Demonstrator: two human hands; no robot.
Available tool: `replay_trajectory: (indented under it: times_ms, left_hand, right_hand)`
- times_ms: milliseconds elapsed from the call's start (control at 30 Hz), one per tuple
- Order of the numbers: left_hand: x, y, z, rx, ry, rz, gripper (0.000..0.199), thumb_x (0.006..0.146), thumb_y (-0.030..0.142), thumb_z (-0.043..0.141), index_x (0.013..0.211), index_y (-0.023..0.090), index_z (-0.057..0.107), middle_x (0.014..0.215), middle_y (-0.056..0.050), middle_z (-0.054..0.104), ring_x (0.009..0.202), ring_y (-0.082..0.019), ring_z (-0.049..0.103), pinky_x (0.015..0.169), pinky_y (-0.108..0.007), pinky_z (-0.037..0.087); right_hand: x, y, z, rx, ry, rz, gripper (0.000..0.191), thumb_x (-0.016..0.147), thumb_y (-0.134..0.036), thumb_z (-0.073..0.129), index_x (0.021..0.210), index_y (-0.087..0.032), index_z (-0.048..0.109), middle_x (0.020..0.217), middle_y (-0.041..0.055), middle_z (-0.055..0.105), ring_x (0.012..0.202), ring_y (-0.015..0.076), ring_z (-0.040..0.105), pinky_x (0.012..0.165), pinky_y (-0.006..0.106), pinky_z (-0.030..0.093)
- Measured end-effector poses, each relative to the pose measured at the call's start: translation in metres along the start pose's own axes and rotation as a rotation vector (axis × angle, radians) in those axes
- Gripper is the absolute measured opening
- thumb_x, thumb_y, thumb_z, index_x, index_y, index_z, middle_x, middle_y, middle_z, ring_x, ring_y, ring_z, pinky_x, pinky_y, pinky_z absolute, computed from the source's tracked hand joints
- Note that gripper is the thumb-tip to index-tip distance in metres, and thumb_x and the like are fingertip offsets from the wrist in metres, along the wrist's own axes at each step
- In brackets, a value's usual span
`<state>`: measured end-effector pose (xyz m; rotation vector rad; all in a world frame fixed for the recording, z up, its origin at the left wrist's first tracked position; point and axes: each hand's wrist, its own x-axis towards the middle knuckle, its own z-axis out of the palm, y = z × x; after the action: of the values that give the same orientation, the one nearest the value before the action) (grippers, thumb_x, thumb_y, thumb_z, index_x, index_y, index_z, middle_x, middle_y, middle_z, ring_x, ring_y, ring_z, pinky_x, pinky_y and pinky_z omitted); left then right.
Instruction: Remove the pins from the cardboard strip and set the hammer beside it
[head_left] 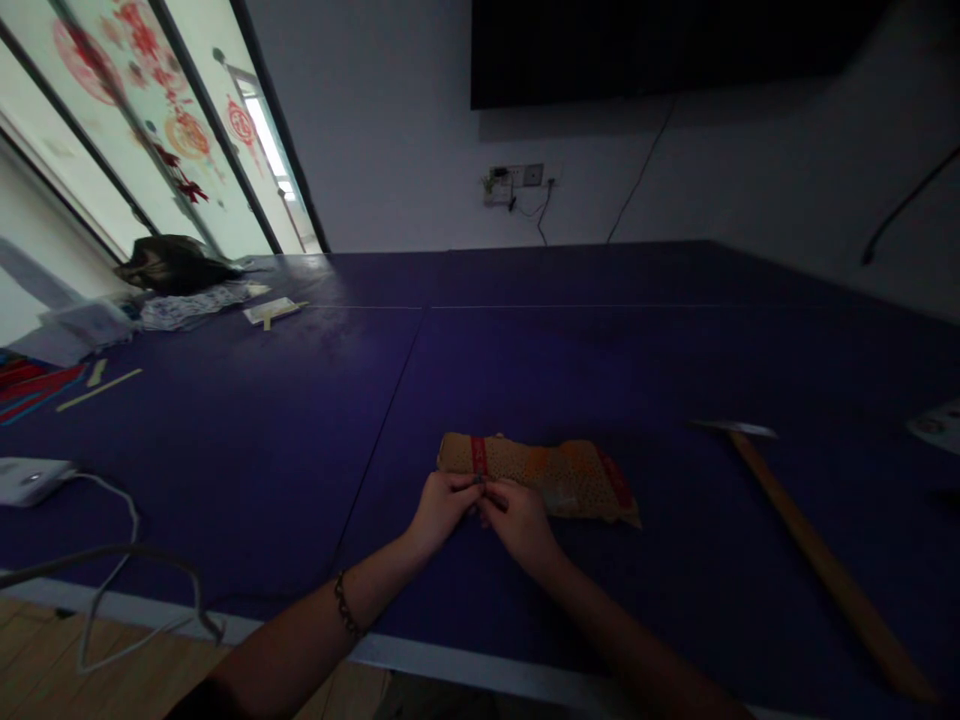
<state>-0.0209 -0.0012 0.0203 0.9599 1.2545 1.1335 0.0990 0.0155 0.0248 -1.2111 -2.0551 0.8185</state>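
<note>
A brown patterned packet with red bands and orange patches lies lengthwise on the dark blue table. At its near edge, towards the left end, my left hand and my right hand meet with their fingertips together. Both hands are closed in a pinch around a small dark thing, too small and dim to name. Whether it is part of the packet I cannot tell. A bracelet circles my left wrist.
To the right lies a pick-like hammer with a long wooden handle. At the left are a white device with a cable, coloured strips, papers and a dark bag. A black screen hangs on the wall.
</note>
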Motion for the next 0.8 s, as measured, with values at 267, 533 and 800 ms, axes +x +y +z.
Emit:
replay_trajectory:
  times_ms: [267, 533, 800]
  left_hand:
    - [-0.004, 0.0, 0.006, -0.212, 0.071, -0.003, 0.021, 0.059, 0.025, 0.065, 0.072, 0.008, 0.069, 0.061, -0.004, 0.061, 0.057, -0.011, 0.052, 0.053, -0.019, 0.039]
    - [-0.003, 0.004, 0.003, -0.371, 0.088, -0.074, 0.019, 0.058, 0.022, 0.068, 0.069, 0.007, 0.067, 0.06, -0.006, 0.062, 0.051, -0.009, 0.053, 0.051, -0.019, 0.041]
    - [0.014, 0.027, -0.035, 0.016, 0.124, -0.098, 0.02, 0.067, 0.026, 0.056, 0.064, 0.008, 0.063, 0.053, -0.006, 0.06, 0.049, -0.011, 0.055, 0.052, -0.021, 0.043]
  right_hand:
    - [-0.007, 0.0, 0.005, -0.196, 0.1, -0.109, 0.019, 0.081, -0.016, 0.045, 0.075, -0.018, 0.064, 0.072, 0.0054, 0.059, 0.069, 0.0175, 0.056, 0.064, 0.028, 0.042]
    - [-0.009, -0.007, 0.006, -0.298, 0.151, -0.193, 0.022, 0.082, -0.019, 0.042, 0.075, -0.017, 0.063, 0.072, 0.0078, 0.056, 0.074, 0.0212, 0.052, 0.068, 0.033, 0.041]
    - [-0.005, -0.002, 0.004, -0.178, 0.214, -0.26, 0.022, 0.082, -0.016, 0.042, 0.094, -0.016, 0.06, 0.082, 0.0075, 0.058, 0.078, 0.0189, 0.056, 0.07, 0.03, 0.045]
